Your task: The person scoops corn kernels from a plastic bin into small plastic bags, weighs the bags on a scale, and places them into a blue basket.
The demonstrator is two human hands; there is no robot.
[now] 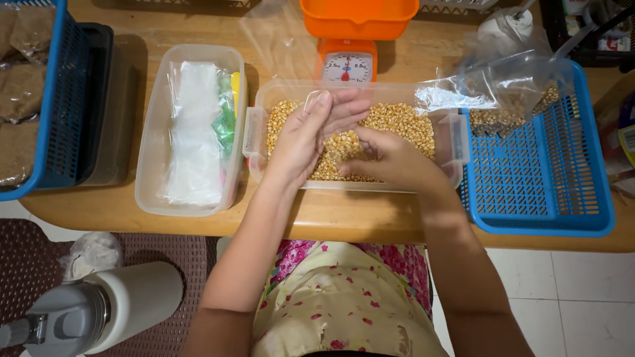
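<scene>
A clear plastic tub (456, 142) full of yellow corn kernels (403, 122) stands on the wooden table in front of me. My left hand (304, 139) is over the tub's left half, fingers stretched out, holding a small clear plastic bag whose edge shows at the fingertips. My right hand (390, 158) rests in the kernels just right of it. Its fingers curl around a scoop of kernels and point toward the left hand. The two hands nearly touch.
An orange kitchen scale (347, 63) with an orange bowl (357, 16) stands behind the tub. A clear tub of folded plastic bags (192, 132) sits to the left. The blue basket (542, 192) on the right holds a filled bag (516, 99). Another blue basket (63, 99) is far left. A white flask (119, 304) lies below.
</scene>
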